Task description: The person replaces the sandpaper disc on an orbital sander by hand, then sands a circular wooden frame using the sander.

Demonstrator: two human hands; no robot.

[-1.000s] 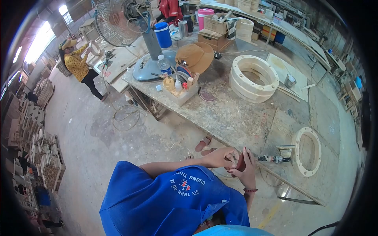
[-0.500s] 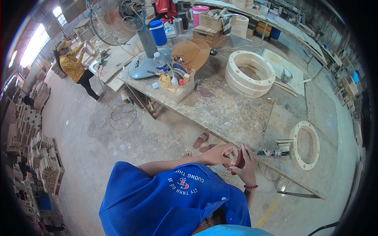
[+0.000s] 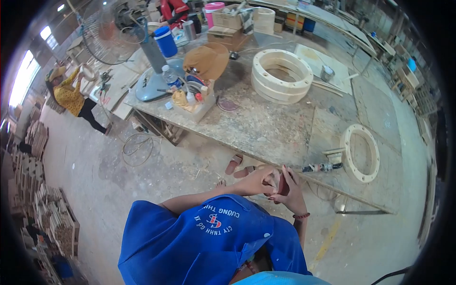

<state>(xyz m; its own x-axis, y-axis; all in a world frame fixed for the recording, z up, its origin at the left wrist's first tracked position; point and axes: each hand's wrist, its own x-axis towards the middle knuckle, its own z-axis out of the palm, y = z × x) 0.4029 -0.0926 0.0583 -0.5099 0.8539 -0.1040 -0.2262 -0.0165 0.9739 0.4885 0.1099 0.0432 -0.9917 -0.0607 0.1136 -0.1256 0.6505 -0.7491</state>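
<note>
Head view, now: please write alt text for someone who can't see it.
A person's right hand holds a reddish-brown piece, the left hand close by it, beside a worn workbench. On the bench are a thick pale ring, a thinner ring and a tan cap. Someone in yellow stands at far left.

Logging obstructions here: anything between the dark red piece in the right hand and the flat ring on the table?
Yes: a black-and-metal tool lies at the edge of the table, between the dark red piece and the flat ring. Fingers of the right hand are also on that side of the piece.
</note>
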